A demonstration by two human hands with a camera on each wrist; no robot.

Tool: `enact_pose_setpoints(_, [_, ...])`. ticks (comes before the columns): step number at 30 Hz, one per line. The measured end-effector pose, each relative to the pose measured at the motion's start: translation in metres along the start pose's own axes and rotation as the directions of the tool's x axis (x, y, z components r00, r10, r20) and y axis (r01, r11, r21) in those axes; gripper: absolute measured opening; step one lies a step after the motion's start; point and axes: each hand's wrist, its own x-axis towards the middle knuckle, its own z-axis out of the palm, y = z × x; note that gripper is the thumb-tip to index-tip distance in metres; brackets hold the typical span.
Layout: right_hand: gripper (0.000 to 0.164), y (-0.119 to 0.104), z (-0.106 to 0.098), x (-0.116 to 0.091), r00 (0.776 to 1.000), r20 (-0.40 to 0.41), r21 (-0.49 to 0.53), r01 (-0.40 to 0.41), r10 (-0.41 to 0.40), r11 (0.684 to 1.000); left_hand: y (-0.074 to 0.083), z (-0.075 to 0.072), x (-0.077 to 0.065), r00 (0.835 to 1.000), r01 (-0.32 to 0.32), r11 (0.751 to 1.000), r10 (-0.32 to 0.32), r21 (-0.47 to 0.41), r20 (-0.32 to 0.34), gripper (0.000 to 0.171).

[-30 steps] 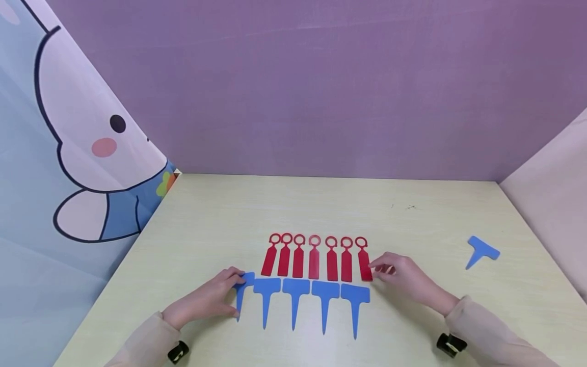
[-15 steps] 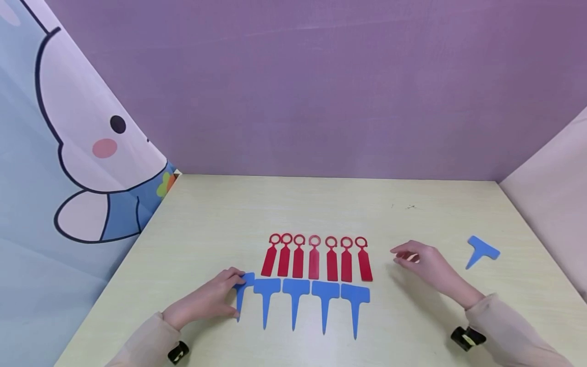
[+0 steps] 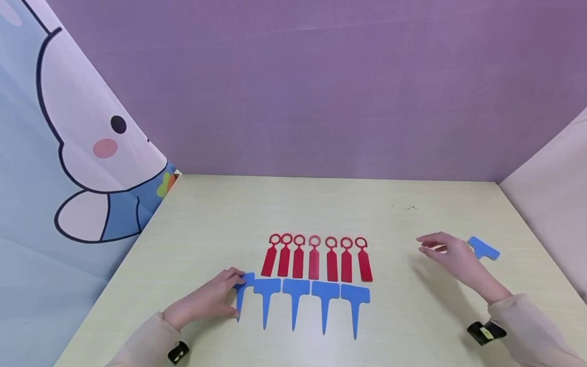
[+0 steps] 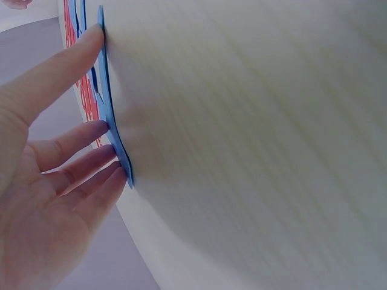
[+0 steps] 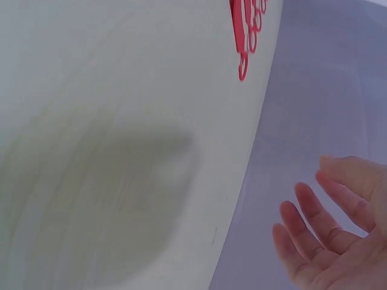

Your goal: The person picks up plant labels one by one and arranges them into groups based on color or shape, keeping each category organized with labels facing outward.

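The right hand (image 3: pixel 451 252) has left the red tags (image 3: pixel 316 260), now open beside the stray blue stake (image 3: pixel 485 248) near the desk's right edge; the left hand (image 3: pixel 206 300) pins the row's end stake (image 3: pixel 241 290).

Pale wooden table (image 3: pixel 284 214), purple back wall (image 3: pixel 321 86), cartoon-rabbit curtain (image 3: pixel 69 153) at left.

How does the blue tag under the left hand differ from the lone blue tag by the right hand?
The leftmost blue tag ends a row, stake toward the person, left hand touching it. The lone blue tag lies apart, askew, partly hidden by the open right hand. Both are blue, T-shaped, flat.
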Motion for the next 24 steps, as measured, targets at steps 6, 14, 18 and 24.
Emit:
enact_pose_setpoints(6, [0.023, 0.015, -0.012, -0.001, 1.0, -0.023, 0.004, -0.008, 0.008, 1.0, 0.0, 0.0, 0.0, 1.0, -0.002, 1.0, 0.002, 0.007, -0.003, 0.064])
enact_pose_setpoints(14, [0.028, 0.034, -0.026, -0.004, 0.997, -0.025, -0.017, -0.078, 0.077, 0.997, -0.001, 0.0, -0.001, 1.0, -0.024, 1.0, 0.024, 0.016, -0.01, 0.063])
enact_pose_setpoints(18, [0.03, 0.046, -0.032, -0.006, 0.994, -0.013, -0.026, -0.105, 0.104, 0.994, -0.001, 0.0, -0.001, 1.0, -0.021, 1.0, 0.022, 0.016, -0.01, 0.063])
enact_pose_setpoints(24, [0.033, 0.061, -0.039, -0.009, 0.989, 0.0, -0.017, -0.146, 0.146, 0.989, 0.0, 0.0, -0.001, 1.0, -0.01, 1.0, 0.01, 0.005, -0.004, 0.064])
